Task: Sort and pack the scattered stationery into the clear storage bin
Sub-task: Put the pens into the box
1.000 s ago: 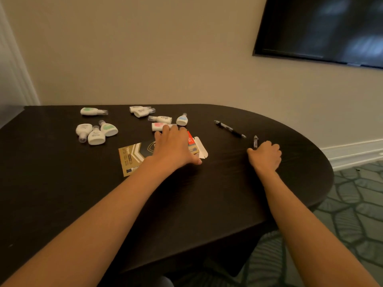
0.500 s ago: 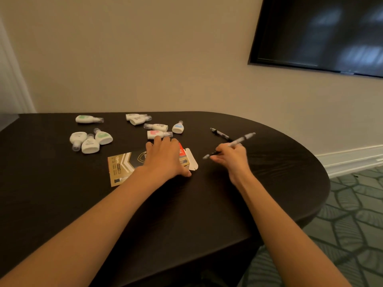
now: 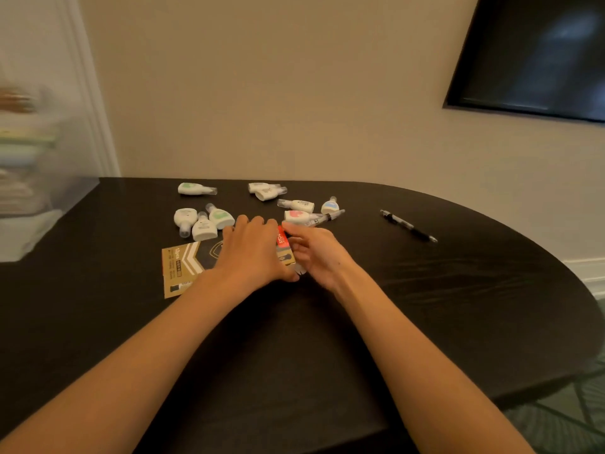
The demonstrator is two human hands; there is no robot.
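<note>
The right hand (image 3: 316, 255) pinches a grey-and-black plastic pen (image 3: 327, 217) between thumb and curled fingers, the pen's long axis slanting away to that hand's far right. Just beside it the left hand (image 3: 253, 253) lies spread, pressing down a flat gold-and-black cardboard box (image 3: 181, 267). The box's red end flap (image 3: 282, 239) faces the right hand, probably to take the pen. Beyond both hands lie nine white plastic correction-tape dispensers (image 3: 204, 228). A second black-and-silver pen (image 3: 407, 226) lies well to the right on the dark worktop (image 3: 294, 339). The clear plastic storage bin (image 3: 49, 198) stands far left, blurred, nearer the left hand.
</note>
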